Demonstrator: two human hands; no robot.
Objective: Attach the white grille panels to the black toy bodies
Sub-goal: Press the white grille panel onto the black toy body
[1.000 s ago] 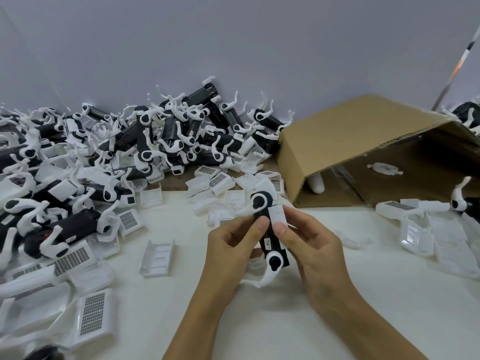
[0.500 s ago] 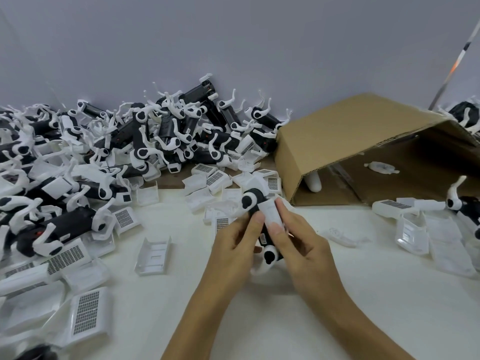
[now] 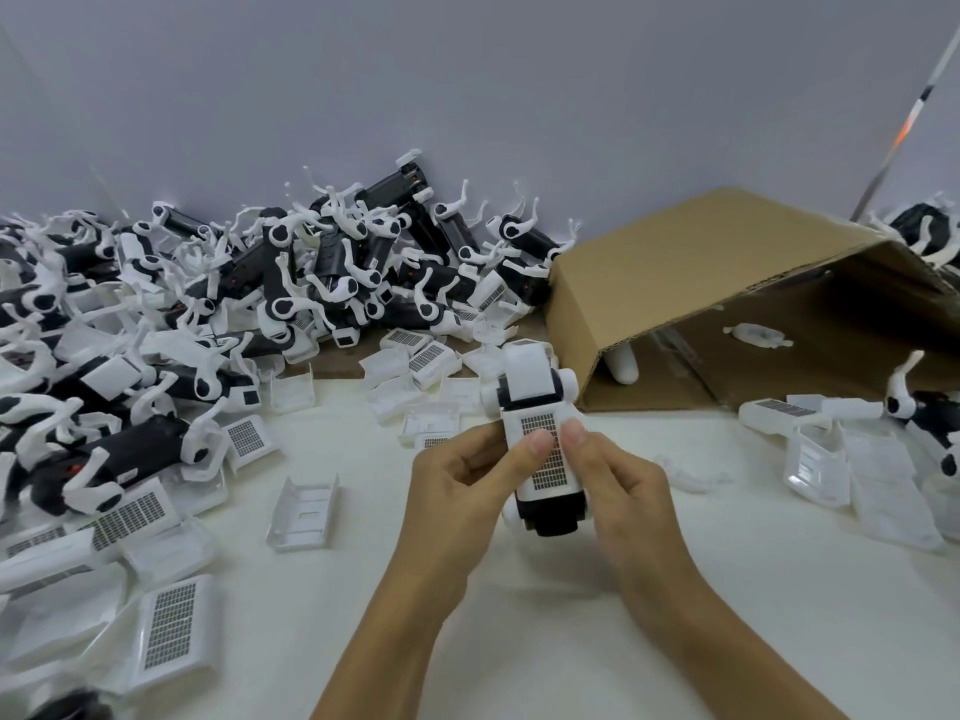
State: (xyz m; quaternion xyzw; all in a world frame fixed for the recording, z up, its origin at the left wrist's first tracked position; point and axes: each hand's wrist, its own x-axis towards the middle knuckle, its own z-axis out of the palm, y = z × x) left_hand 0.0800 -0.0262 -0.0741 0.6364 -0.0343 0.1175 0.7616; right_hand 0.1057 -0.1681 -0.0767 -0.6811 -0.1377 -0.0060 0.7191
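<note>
Above the middle of the white table [image 3: 675,589], both hands hold one black toy body [image 3: 548,517] with a white grille panel [image 3: 543,454] lying on its top face. Left hand [image 3: 457,485] and right hand [image 3: 618,485] curl round its sides, both thumbs pressing on the grille. Along the table's left and far edges lies a heap of toy bodies [image 3: 311,272] and loose grille panels [image 3: 171,621]. Toward the far right corner a cardboard box [image 3: 675,262] lies tipped on its side.
</note>
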